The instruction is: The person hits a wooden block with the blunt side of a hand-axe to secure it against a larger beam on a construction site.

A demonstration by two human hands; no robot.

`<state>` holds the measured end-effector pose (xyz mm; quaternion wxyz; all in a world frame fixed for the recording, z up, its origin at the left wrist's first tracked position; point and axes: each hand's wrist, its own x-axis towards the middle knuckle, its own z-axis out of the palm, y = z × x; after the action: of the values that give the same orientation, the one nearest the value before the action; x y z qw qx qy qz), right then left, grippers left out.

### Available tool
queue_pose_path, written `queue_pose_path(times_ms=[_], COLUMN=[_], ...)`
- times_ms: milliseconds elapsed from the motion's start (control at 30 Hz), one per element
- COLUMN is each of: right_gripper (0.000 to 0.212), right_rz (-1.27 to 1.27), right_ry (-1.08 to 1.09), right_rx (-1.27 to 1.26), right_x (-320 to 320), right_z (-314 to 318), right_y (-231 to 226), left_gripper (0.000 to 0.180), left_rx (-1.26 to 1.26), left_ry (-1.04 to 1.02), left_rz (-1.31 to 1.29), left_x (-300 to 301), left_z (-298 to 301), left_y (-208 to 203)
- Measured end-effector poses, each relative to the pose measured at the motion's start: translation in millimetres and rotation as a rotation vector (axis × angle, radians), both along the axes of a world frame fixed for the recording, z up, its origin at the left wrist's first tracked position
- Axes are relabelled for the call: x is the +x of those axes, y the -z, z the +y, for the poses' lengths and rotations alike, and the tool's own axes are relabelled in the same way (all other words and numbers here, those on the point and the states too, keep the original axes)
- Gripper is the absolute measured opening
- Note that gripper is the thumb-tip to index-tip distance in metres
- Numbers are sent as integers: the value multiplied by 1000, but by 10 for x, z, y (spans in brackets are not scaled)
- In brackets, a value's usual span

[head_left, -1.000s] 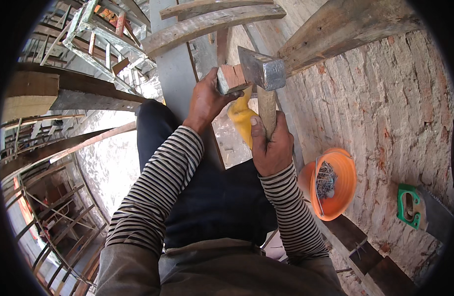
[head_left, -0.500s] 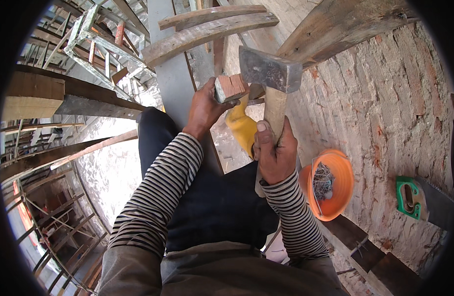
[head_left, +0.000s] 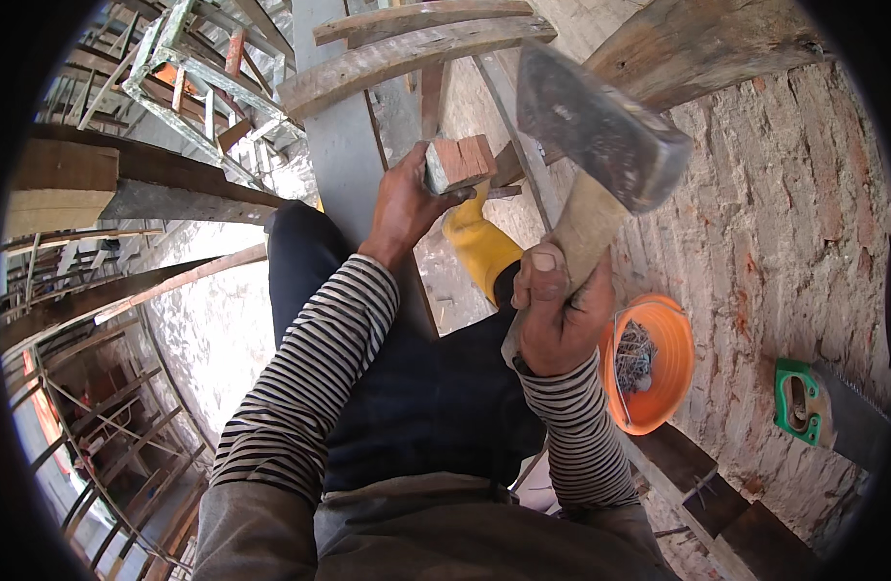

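Note:
My left hand [head_left: 404,206] is closed round a short wooden block [head_left: 462,163], its reddish cut end facing up and to the right. In my right hand [head_left: 560,308] is an axe [head_left: 600,131], gripped by its pale wooden handle. The dark metal head is raised to the right of the block, apart from it and slightly blurred. Below the block shows a yellow boot [head_left: 481,250] on my leg.
An orange bucket [head_left: 673,363] of nails hangs by the brick wall [head_left: 755,213] at right, near a green-handled handsaw [head_left: 802,402]. Curved boards [head_left: 416,60] lie across a grey plank [head_left: 331,145] ahead. Timber beams and scaffolding fill the left, above a lower level.
My right hand has lifted the axe up and to the right, away from the block. The left hand with the block has barely moved.

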<state>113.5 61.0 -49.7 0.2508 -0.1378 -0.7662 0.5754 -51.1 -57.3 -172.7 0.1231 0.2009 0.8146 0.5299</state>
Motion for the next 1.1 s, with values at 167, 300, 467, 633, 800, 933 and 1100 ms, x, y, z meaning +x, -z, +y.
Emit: queue_pose_path(times_ms=[167,300,467,633,800,933,1100], right_gripper=[31,27,27,29,29,31,32], right_rz=[-124,-152,-393,-388,-164,-216,-214], right_ry=[-15,-26,-67,-81,-78,-72,-91], right_rx=[108,201,-705,-720,-132,22,127], right_x=[-57,-122,-120,-147,-80,-116,-119], right_z=[-50,1,74,64,0,10,24], right_y=[185,318,197,27,191,194,72], left_gripper=[65,66,65,60,61,61,62], left_rx=[-27,-11,118,40,83,0,66], left_ry=[-3,-12,2,-31,-18,-22,1], left_rz=[-32,-42,-81,-84,-100,-132,-54], left_x=[43,21,10,89,41,50,15], left_z=[-23,54,-69,-34,-66,-22,-35], left_y=[-56,-62,60,-74,-15,-145,78])
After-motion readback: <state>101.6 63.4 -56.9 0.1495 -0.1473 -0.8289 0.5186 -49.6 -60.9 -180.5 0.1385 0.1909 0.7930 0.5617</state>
